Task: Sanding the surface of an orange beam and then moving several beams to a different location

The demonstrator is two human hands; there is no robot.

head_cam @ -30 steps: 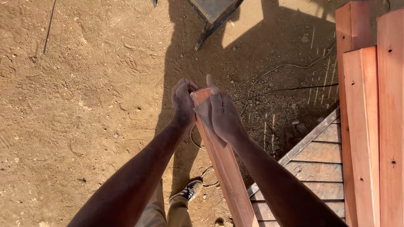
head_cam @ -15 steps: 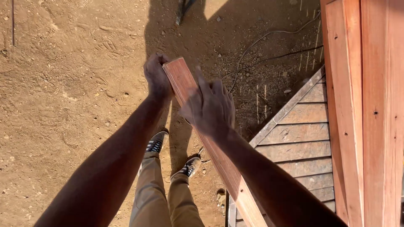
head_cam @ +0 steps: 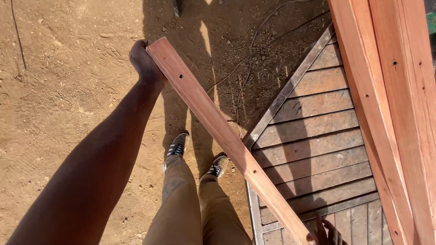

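My left hand (head_cam: 144,61) grips the upper end of a long reddish wooden plank (head_cam: 218,131) that has small drilled holes in its face. The plank slants down from upper left to lower right, across my legs and shoes. Only the fingertips of my right hand (head_cam: 326,232) show at the bottom edge, touching the plank's lower part; how firmly they hold it is hidden.
Below me lies sandy ground (head_cam: 59,100) with a thin cable (head_cam: 254,41). A triangular slatted wooden platform (head_cam: 318,136) lies to the right. More reddish planks (head_cam: 390,104) stand along the right edge. My shoes (head_cam: 178,145) rest on the sand.
My right hand has slid from the plank's top end down to its lower part. The left hand kept its grip at the top, and the view shifted toward the platform.
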